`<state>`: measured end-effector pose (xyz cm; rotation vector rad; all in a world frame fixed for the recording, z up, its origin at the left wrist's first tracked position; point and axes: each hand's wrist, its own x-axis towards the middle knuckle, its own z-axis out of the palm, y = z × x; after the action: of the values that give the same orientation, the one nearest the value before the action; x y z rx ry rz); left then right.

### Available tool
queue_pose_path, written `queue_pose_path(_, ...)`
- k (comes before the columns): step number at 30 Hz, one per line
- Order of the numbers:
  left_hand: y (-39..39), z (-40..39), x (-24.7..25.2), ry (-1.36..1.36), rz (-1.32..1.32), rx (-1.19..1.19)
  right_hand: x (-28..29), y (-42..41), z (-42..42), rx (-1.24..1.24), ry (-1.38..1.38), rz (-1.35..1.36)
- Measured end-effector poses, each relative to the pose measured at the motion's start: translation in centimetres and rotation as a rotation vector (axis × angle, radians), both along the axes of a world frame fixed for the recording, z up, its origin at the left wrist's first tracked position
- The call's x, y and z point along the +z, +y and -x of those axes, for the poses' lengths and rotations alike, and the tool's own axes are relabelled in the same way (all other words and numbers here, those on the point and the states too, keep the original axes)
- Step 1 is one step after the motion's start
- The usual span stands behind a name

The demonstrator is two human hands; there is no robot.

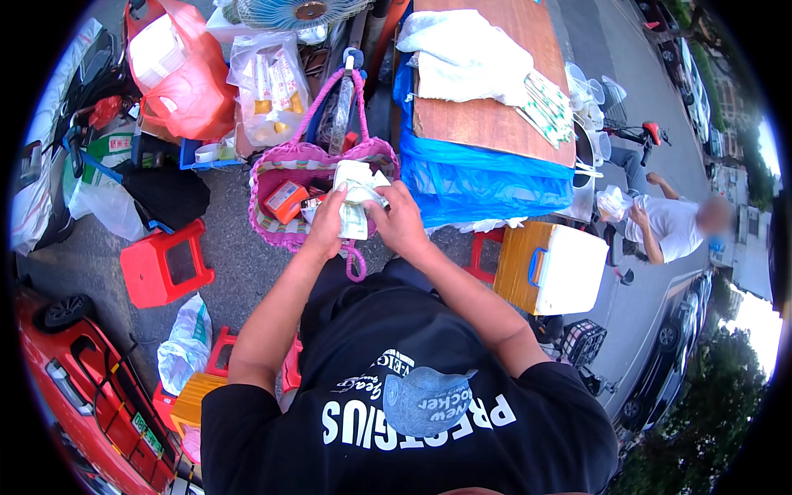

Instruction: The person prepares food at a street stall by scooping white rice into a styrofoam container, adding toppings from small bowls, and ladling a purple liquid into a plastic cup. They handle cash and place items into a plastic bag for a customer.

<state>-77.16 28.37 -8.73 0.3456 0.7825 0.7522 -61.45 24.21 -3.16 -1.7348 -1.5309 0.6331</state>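
Note:
My left hand (327, 224) and my right hand (399, 216) hold several paper banknotes (354, 207) between them, fanned and partly overlapping. Both hands are above a pink woven basket bag (260, 213), which hangs by its handle from a hook in front of me. Inside the bag lie an orange box (285, 201) and other small items, partly hidden by the notes and my left hand.
Right of the bag stands a wooden board (489, 127) over blue plastic, bearing a white towel (467, 55). A white-lidded box (569, 269) stands nearer. Left are red stools (139, 272) and a red plastic bag (192, 105). A person (665, 226) is at far right.

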Motion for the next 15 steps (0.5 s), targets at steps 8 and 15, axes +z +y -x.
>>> queue_pose_path(8, 0.0, 1.4, 0.7, -0.021, 0.072, -0.240, -0.5, 1.4, -1.7, 0.065, 0.114, 0.077)
queue_pose_path(15, 0.2, 2.2, 1.2, 0.128, -0.031, -0.426, -0.6, 2.2, -2.8, -0.047, 0.163, 0.063)
